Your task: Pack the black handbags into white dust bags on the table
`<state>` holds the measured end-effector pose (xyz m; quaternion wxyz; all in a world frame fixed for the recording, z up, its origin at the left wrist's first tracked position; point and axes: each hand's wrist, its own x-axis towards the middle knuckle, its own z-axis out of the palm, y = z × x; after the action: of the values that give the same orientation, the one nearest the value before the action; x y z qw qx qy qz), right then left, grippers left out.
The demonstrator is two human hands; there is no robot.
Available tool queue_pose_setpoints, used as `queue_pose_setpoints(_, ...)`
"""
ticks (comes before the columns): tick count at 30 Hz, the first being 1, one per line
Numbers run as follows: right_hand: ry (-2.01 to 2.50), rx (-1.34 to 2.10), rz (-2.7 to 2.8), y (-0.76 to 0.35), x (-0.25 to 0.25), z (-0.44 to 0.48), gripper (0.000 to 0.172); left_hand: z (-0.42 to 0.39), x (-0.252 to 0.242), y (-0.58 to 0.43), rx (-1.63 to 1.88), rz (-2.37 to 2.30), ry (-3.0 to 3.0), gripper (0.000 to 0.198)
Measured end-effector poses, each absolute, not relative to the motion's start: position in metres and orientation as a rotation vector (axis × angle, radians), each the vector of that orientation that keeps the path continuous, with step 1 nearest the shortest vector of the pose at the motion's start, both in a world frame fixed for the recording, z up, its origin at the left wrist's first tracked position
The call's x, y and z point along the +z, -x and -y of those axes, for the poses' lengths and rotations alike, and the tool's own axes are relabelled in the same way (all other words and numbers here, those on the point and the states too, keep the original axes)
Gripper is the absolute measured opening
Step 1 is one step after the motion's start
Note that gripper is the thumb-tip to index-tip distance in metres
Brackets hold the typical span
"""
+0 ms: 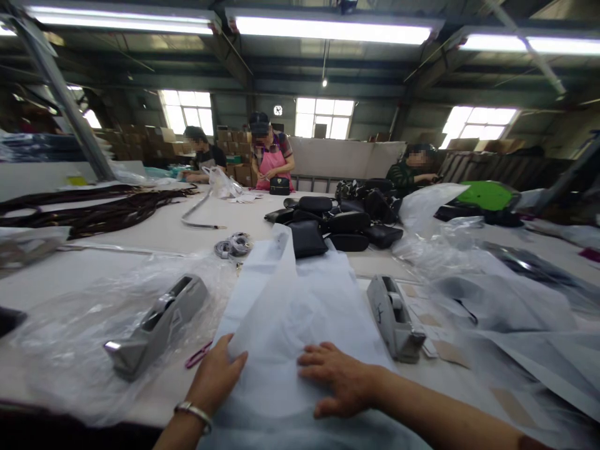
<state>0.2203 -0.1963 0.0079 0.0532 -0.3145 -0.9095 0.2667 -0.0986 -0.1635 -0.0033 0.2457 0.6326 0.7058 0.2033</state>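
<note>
From afar, I see the left hand (216,376) at the white sheets' (328,300) left edge, thumb and forefinger apart, grip unclear; the right hand (338,380) lies on them, fingers spread.

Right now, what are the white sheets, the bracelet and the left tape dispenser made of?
The white sheets look like thin paper or fabric: dull, creased, the top one slightly see-through. The bracelet seems polished silvery metal, because it gleams. The left tape dispenser looks like smooth gray plastic, but could be painted metal.

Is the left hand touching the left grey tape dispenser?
Apart: the head view shows a gap between the left hand and the left grey tape dispenser, with a pink item there.
</note>
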Motion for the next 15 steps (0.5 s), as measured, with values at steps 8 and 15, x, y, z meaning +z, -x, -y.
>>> queue_pose_setpoints(8,0.930,0.576,2.761,-0.205,0.023,0.169,0.039,0.212,-0.017,0.131,0.422,-2.000,-1.531,0.048)
queue_pose_setpoints(15,1.207,0.223,2.392,-0.126,0.025,0.081,0.044,0.242,-0.036,0.136,0.351,-2.017,-1.595,0.025)
